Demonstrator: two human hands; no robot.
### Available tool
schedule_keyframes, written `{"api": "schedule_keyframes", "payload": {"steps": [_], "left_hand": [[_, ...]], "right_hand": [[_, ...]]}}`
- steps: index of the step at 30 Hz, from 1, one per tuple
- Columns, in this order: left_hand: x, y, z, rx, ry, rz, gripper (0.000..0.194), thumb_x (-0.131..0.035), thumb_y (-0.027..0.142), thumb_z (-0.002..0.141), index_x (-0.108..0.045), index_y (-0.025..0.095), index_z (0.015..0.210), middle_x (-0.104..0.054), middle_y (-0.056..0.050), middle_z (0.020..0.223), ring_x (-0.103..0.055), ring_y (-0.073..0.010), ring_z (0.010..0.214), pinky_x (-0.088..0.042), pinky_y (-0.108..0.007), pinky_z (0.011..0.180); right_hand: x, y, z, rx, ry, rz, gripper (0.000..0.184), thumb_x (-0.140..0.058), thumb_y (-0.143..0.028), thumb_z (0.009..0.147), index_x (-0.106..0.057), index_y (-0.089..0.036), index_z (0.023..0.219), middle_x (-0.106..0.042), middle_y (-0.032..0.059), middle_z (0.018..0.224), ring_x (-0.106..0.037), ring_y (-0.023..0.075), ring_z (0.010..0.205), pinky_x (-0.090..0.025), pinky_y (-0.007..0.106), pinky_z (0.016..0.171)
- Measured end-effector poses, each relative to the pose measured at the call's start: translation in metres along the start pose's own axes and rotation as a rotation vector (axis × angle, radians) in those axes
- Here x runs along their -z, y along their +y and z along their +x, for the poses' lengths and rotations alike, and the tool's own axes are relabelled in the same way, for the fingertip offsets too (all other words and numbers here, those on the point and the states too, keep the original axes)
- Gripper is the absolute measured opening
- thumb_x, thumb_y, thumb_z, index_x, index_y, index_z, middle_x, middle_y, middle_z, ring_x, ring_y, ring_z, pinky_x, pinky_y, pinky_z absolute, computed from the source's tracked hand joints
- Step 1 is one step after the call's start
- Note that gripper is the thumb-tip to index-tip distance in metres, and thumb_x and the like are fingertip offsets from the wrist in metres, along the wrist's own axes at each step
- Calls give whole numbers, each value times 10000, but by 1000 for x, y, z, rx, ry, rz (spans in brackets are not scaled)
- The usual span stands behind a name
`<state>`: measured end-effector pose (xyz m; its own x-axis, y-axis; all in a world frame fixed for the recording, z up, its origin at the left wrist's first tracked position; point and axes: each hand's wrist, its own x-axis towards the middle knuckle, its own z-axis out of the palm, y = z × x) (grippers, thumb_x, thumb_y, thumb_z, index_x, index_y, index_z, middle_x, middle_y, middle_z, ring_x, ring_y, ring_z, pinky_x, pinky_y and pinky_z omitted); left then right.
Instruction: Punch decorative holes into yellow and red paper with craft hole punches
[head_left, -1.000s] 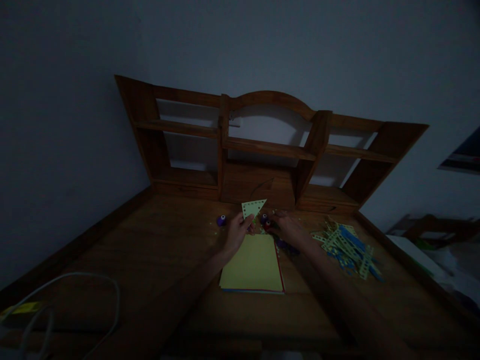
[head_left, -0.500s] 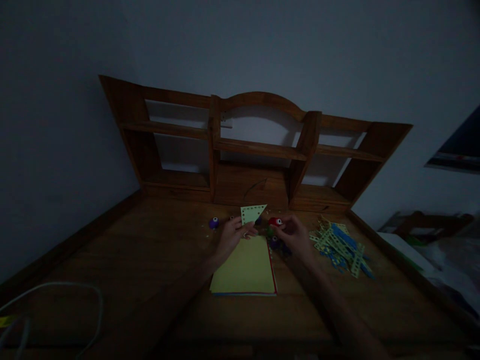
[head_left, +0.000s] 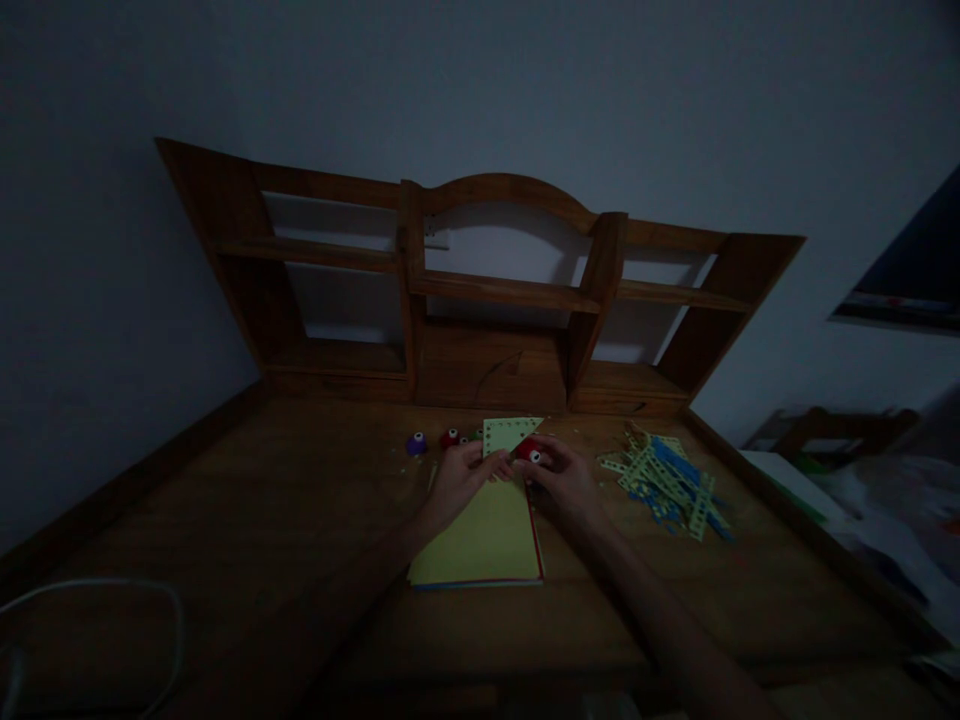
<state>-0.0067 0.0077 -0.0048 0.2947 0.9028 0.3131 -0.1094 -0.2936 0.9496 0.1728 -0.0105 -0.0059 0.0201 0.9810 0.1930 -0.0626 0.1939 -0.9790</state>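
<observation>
My left hand (head_left: 456,488) pinches a pale yellow piece of paper (head_left: 504,434) with a slanted edge and rows of small punched holes along its borders. In my right hand (head_left: 570,484) is a small red craft punch (head_left: 529,449), held at the paper's slanted right edge. Whether the edge sits inside the punch's slot I cannot tell. Under both hands lies a stack of coloured paper (head_left: 480,548), yellow on top. Behind my left hand stand a purple craft punch (head_left: 417,444), a second red punch (head_left: 449,438) and a partly hidden green one (head_left: 478,435).
A heap of punched yellow and blue paper strips (head_left: 673,482) lies on the right of the wooden desk (head_left: 270,520). A wooden shelf unit (head_left: 510,290) rises at the back. A white cable (head_left: 112,582) loops at the lower left. Paper bits are scattered near the purple punch.
My right hand has brought the red punch leftward to the paper's slanted edge. The whole view has shifted slightly, and the second red punch now shows behind my left hand.
</observation>
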Motion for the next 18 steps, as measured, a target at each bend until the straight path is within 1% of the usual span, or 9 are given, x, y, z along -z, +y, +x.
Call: {"api": "schedule_keyframes", "payload": {"steps": [4,7,13,15,18], "left_hand": [[-2,4,-1,1,-8,69,273,-632,393,804,-678,125,775,-701,-65,697,-639,-175,634,-493,-265,612],[-2,4,-1,4,-11,111,290,-636,401,801,-660,117,750,-687,-56,679,-632,-169,635,-486,-256,604],[1,-2,-2,-40,-14,302,364,-562,447,845,-610,127,678,-630,-31,634,-584,-144,610,-444,-236,590],[1,-1,-3,-42,-15,331,378,-510,457,873,-601,133,702,-593,-9,621,-554,-132,598,-416,-224,568],[0,1,-5,-15,-42,283,380,-439,458,908,-599,139,776,-567,4,658,-539,-130,630,-403,-217,571]], "right_hand": [[0,2,0,28,1,-48,463,-809,-339,613,-631,-218,1022,-693,19,814,-624,159,688,-474,260,609],[0,4,-1,45,-2,-68,458,-814,-336,608,-631,-215,1011,-685,13,779,-610,153,654,-456,254,586],[-5,4,-4,26,2,-20,464,-837,-332,578,-628,-236,981,-672,-14,731,-591,144,615,-426,249,562],[-5,2,-4,-2,-24,23,423,-827,-337,602,-633,-231,962,-658,-20,702,-574,133,591,-410,244,548],[-4,-3,-5,-55,-66,62,339,-808,-352,636,-641,-211,895,-630,-26,641,-542,118,548,-382,237,519]]}}
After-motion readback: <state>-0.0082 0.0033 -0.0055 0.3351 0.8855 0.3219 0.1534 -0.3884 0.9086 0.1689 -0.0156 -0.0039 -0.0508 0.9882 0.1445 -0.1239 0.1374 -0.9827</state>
